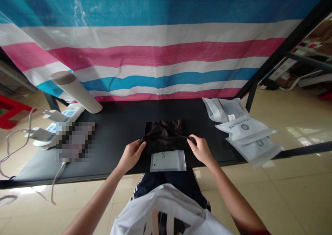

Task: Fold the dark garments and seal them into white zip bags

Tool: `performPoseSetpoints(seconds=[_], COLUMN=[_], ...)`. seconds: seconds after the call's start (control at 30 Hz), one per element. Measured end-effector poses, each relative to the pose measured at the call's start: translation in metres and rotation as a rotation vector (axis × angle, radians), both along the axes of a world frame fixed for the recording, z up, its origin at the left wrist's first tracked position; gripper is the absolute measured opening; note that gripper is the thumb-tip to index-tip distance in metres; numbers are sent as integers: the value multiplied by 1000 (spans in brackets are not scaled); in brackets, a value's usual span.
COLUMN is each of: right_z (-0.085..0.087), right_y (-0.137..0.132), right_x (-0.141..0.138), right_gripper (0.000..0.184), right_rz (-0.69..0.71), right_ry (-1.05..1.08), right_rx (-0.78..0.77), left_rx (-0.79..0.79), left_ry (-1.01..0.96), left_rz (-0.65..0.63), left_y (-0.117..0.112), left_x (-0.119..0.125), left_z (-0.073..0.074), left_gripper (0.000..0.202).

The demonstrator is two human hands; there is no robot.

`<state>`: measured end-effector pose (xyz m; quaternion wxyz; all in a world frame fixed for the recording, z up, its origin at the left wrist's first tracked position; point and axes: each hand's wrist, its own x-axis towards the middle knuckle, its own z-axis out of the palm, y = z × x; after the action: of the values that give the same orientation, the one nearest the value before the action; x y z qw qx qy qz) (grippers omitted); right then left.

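Left grip (131,155): narrowed, pinching dark brown folded cloth (164,136) at its edge
Right grip (201,150): narrowed, same cloth held
Below: white plastic bag (168,161) laid on black worktop (121,119)

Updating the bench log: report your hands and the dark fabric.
Left hand and right hand gripping opposite edges of dark fabric. Small plastic bag lying on its near side.

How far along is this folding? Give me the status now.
Done: the dark fabric lies folded into a rectangle on the black table. In hand: the left hand and right hand grip its near edge. Left: the clear-fronted bag lies flat beside it, and the white printed bags lie to the right.
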<state>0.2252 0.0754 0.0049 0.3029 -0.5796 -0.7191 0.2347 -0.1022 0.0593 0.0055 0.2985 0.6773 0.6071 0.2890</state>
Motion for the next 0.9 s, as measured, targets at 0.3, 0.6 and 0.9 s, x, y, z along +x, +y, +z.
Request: performPoseSetpoints(seconds=[0.3,0.6,0.9], right_z=[-10,-4,-11], right_y=[90,176,168], right_x=[7,11,7], right_gripper=[44,48,17], right_rz=[-191,-139,-91], right_ry=[-259,-157,-128], right_rx=[26,-196,-177], left_rx=[171,20,91], left_ry=[440,355,68], left_rz=[148,73,-76], left_y=[78,176,169], left_x=[3,6,2], left_z=[-12,-14,-19], left_gripper=[44,56,31])
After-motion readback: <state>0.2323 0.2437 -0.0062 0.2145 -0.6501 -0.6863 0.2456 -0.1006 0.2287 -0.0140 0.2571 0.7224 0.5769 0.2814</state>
